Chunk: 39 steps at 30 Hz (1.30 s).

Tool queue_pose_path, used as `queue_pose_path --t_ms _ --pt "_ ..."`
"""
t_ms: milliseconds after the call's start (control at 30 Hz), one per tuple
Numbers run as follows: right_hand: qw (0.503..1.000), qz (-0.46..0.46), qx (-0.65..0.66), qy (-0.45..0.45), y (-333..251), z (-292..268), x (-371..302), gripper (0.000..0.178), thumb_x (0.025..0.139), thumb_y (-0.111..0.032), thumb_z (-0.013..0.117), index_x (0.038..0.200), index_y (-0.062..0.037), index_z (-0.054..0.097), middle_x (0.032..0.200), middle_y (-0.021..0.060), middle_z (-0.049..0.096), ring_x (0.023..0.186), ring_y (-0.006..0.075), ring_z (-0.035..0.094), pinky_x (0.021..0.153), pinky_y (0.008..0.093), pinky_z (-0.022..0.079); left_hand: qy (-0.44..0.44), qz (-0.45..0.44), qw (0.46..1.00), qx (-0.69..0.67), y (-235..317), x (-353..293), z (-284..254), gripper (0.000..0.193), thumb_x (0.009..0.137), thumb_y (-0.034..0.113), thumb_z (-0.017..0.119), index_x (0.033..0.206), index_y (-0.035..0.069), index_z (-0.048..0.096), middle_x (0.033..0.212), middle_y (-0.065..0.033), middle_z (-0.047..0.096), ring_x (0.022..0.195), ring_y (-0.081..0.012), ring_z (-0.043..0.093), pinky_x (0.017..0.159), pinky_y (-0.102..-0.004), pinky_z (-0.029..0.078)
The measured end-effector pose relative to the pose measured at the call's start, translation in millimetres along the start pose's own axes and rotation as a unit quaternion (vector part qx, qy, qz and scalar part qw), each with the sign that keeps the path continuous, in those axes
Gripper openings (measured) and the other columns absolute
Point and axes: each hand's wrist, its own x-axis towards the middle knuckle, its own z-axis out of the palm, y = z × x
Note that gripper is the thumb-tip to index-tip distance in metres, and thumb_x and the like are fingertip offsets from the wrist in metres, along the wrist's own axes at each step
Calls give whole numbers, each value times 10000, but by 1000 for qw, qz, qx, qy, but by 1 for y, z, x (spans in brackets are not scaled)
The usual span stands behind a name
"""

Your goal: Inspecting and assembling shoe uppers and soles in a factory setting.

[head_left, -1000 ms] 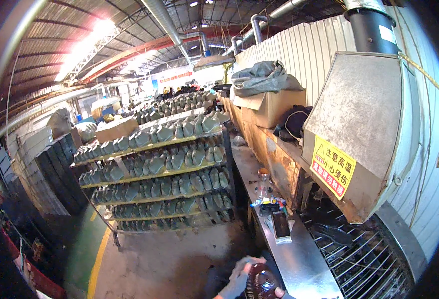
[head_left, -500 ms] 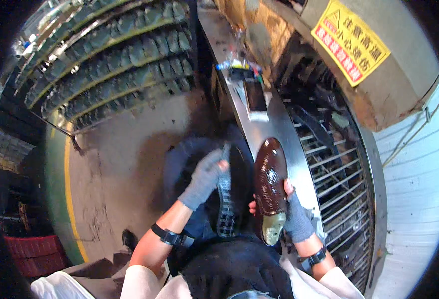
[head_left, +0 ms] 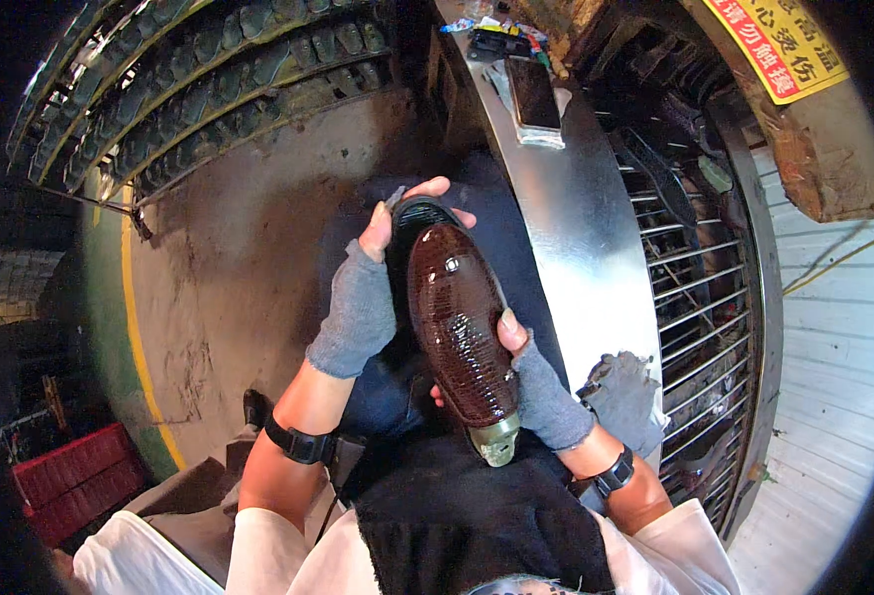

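Observation:
A glossy dark brown shoe upper point(head_left: 457, 327) with a crocodile-like pattern is stretched over a greenish shoe last point(head_left: 497, 442), whose heel end shows toward me. My right hand point(head_left: 548, 395), in a grey fingerless glove, grips it by the rear right side. Behind the toe lies a black shoe sole point(head_left: 421, 210), its rim showing past the upper's tip. My left hand point(head_left: 360, 297), gloved the same way, is closed on the sole's front end. Most of the sole is hidden by the upper; whether the two touch along their length I cannot tell.
On my right runs a metal bench point(head_left: 576, 228) with a phone point(head_left: 534, 94) and a grey ragged cloth point(head_left: 624, 397). Beyond it is a rack of metal bars point(head_left: 700, 317). A shelf rack point(head_left: 249, 79) full of dark shoe lasts stands far left; a red crate point(head_left: 85, 486) sits lower left.
The sole and the upper have come together in front of me, the sole now behind the upper. My right hand moved the upper leftward; my left hand moved to the toe end.

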Motion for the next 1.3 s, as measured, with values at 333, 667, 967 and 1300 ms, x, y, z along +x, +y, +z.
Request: queue_pose_path --t_ms 333,667,967,1300 --pt "1000 -7 25 12 -2 2 0 830 979 -667 615 1509 -48 456 1364 184 646 1165 298 705 998 466 613 -39 10 997 59 1 -4 -1 812 1069 684 360 1550 36 439 1347 -213 657 1176 -254 658 1004 -393 568" --pt "1000 -14 4 -13 3 -5 -13 877 954 -663 663 1530 -34 459 1390 160 638 1203 249 684 1050 401 578 -36 2 983 178 28 -38 30 1036 759 390 922 1560 37 367 1408 -237 609 1229 -272 649 1052 -405 530" --pt "990 -66 -126 11 4 9 -18 849 934 -735 613 1296 31 667 1066 116 759 923 170 734 819 305 596 -35 5 982 187 39 -61 41 988 735 304 947 1509 65 380 1412 -277 611 1226 -336 670 1048 -459 548" --pt "995 41 -12 -90 -20 -16 -49 766 1051 -609 526 1520 -3 506 1319 174 695 1038 270 749 796 346 648 -73 255 962 60 52 -71 33 1010 790 385 938 1561 239 302 1519 -196 511 1340 -455 566 1138 -672 452"
